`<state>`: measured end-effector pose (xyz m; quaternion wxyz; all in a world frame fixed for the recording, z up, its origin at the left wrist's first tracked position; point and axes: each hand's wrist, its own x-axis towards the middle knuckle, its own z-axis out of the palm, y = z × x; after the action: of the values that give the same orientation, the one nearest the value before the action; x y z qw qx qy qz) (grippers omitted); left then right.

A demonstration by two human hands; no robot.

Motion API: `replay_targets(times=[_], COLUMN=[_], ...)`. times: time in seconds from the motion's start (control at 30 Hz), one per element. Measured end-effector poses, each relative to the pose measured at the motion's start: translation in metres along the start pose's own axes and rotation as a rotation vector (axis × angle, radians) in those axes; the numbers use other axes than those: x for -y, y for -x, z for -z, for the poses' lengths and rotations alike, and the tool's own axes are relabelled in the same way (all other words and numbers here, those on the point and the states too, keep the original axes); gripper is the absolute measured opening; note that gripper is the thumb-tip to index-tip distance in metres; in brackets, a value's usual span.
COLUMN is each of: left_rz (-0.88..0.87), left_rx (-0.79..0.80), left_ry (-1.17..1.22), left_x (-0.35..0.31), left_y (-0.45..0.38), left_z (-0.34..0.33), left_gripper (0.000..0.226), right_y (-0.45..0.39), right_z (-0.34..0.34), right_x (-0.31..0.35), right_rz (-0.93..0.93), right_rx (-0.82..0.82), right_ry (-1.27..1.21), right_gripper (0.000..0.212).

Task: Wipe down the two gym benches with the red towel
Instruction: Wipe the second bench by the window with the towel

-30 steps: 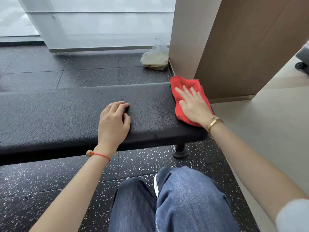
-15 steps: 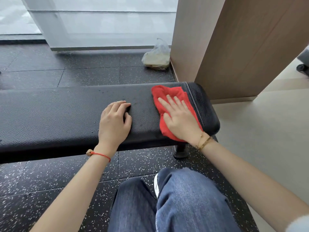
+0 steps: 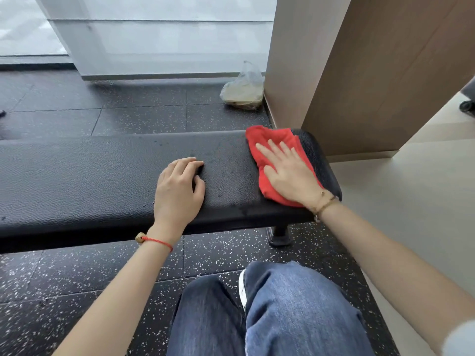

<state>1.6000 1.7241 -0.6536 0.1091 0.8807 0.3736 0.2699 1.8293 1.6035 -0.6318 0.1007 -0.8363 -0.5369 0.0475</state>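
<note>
Soft, even daylight fills the scene, coming from the frosted window panels point(image 3: 159, 34) along the far side, which read pale and slightly washed out without hard glare. The black bench pad point(image 3: 90, 176) takes a dull sheen along its far edge, its grain crisp at centre. Shadows are faint and diffuse: a soft dark band under the bench's near edge on the speckled floor point(image 3: 77, 291). Wide-angle distortion bows the pad's edges and the wooden panel point(image 3: 385, 73). The lower right corner, where a pale sleeve point(image 3: 460, 340) shows, is blurred; the centre is sharp.
</note>
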Motion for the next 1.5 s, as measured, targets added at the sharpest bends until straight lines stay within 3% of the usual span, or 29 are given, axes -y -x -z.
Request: replay_targets(times=[0.1,0.23,0.33,0.5,0.6,0.87,1.1,1.33,1.5], left_rz=[0.007,0.013,0.015,0.007,0.008,-0.008,-0.011,-0.006,-0.004], left_rx=[0.002,0.007,0.008,0.011,0.011,0.01,0.019,0.006,0.006], left_ry=[-0.008,-0.004,0.003,-0.001,0.0,0.007,-0.009,-0.016,-0.024], left_x=[-0.001,-0.002,0.0,-0.001,-0.001,0.001,-0.002,-0.002,-0.003], left_y=[0.0,-0.001,-0.001,0.0,0.001,0.0,0.001,0.0,0.0], left_z=[0.0,0.0,0.0,0.0,-0.001,-0.003,-0.001,-0.003,-0.004], left_gripper=[0.03,0.031,0.032,0.031,0.032,0.033,0.033,0.033,0.033], right_y=[-0.04,-0.012,0.036,0.011,-0.018,0.061,-0.023,0.051,0.008], right_z=[-0.003,-0.015,-0.015,0.006,0.01,-0.001,0.015,-0.002,0.004], right_x=[0.022,0.063,0.05,-0.021,-0.022,-0.029,-0.051,-0.028,-0.015], right_rz=[-0.115,0.141,0.25,-0.054,-0.162,-0.048,-0.294,-0.074,-0.062], right_rx=[0.015,0.003,-0.005,-0.004,0.013,-0.062,-0.011,-0.08,-0.008], right_ry=[-0.006,0.0,-0.048,-0.022,-0.023,-0.071,-0.07,-0.042,-0.017], right_gripper=[0.056,0.058,0.059,0.056,0.055,0.058,0.056,0.06,0.057])
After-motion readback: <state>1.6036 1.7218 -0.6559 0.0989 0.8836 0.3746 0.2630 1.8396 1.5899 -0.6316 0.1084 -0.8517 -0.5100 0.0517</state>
